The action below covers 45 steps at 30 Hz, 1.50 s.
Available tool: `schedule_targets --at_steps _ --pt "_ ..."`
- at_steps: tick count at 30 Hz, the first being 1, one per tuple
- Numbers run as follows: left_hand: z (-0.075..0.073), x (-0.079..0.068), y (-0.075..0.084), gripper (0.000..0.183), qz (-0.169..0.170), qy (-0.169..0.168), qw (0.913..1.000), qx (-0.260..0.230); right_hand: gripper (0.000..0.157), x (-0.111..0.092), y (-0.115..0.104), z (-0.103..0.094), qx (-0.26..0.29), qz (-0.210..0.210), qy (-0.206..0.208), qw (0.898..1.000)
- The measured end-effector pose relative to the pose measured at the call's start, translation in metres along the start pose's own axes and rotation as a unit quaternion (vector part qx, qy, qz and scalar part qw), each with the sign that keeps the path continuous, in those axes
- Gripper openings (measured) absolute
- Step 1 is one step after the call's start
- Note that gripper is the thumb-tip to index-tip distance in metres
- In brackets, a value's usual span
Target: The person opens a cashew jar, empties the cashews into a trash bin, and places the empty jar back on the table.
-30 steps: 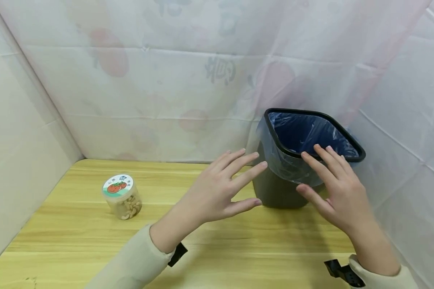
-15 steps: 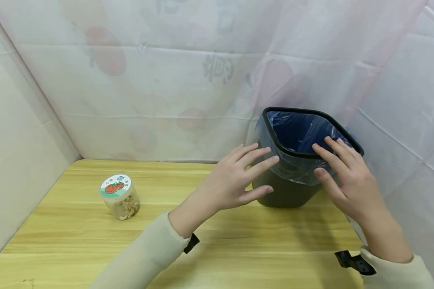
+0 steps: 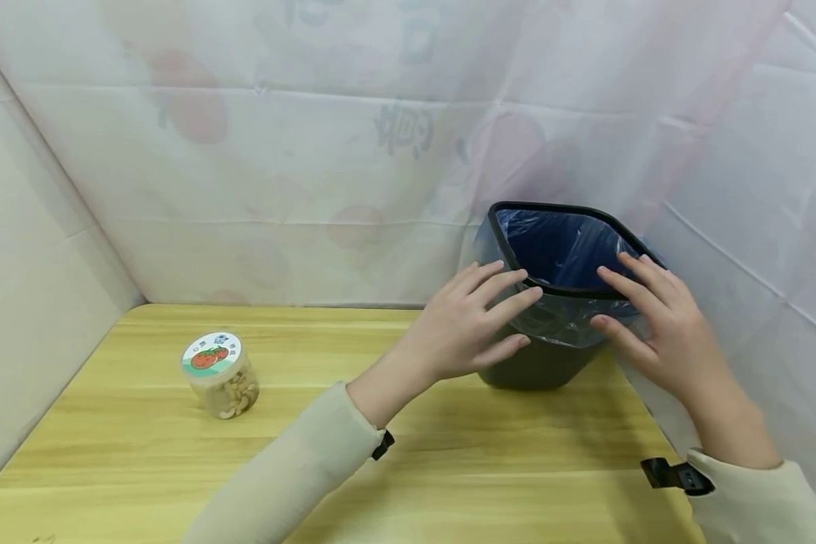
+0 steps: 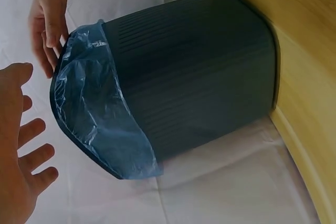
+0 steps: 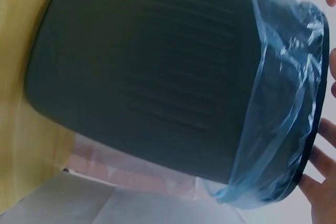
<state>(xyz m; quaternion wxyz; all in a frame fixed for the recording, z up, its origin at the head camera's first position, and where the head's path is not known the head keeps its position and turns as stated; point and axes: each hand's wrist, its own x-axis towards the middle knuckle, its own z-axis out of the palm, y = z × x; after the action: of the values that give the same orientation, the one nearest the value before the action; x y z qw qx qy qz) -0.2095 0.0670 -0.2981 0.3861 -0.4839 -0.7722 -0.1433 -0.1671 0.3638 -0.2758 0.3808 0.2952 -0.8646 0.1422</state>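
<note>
A pale printed cloth point(image 3: 258, 174) hangs behind a wooden table point(image 3: 122, 468). Toward the table's far right, a dark grey bin point(image 3: 544, 374) stands upright, near the cloth. A blue plastic bag point(image 3: 567, 321) lines it and folds down over the outside below the black rim point(image 3: 564, 208). Two light sleeves point(image 3: 299, 461) reach in from the near edge. The left hand point(image 3: 479, 321), fingers spread and holding nothing, is apart from the rim; the right hand point(image 3: 666, 329), fingers loosely extended, is at its right side, though whether they touch I cannot tell. Well to the left stands a small lidded jar point(image 3: 227, 381) of nuts, with tomatoes pictured on its lid point(image 3: 207, 357).
</note>
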Motion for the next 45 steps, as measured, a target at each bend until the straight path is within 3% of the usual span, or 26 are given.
schedule_targets --at_steps 7,22,30,45 --pt "0.010 0.010 0.000 0.056 -0.002 -0.017 0.9998 -0.005 0.052 -0.005 0.016 -0.005 0.018 0.021 -0.025 0.999" --pt "0.023 0.026 0.003 0.053 -0.020 -0.060 0.9980 -0.002 0.047 -0.014 0.029 -0.015 0.029 0.102 -0.076 0.991" --pt "0.030 0.029 -0.001 0.055 -0.030 -0.067 0.9971 -0.019 0.066 -0.011 0.034 -0.009 0.003 0.093 -0.086 0.992" --pt "0.040 0.036 -0.003 0.043 -0.043 -0.036 0.9983 -0.013 0.061 -0.005 0.033 0.003 0.004 0.072 -0.074 0.995"
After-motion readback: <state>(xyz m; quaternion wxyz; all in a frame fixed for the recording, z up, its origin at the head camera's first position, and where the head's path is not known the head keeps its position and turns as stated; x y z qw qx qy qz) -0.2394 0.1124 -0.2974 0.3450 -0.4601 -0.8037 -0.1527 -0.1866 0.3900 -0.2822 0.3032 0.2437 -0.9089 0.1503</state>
